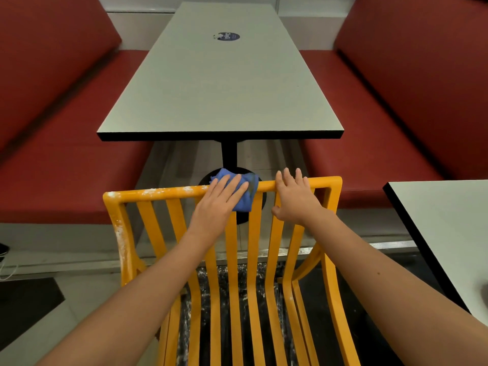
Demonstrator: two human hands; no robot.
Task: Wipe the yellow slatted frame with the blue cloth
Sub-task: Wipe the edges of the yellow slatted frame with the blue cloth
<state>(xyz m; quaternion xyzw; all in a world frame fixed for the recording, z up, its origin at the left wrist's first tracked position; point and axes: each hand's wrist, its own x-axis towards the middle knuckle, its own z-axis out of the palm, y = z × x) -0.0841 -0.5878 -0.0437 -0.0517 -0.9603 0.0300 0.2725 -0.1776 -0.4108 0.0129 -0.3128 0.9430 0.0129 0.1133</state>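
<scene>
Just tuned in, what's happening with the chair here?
A person is wiping a yellow slatted frame. The left hand presses a blue cloth flat on the top rail near the middle, while the right hand rests on the rail to steady it. White residue remains on the rail's left stretch and left post; the part right of the cloth looks clean.

We see two bare forearms, no sleeves | left hand (220,200) and right hand (295,199) without gloves, rings or watch | small dark mole on right forearm
</scene>
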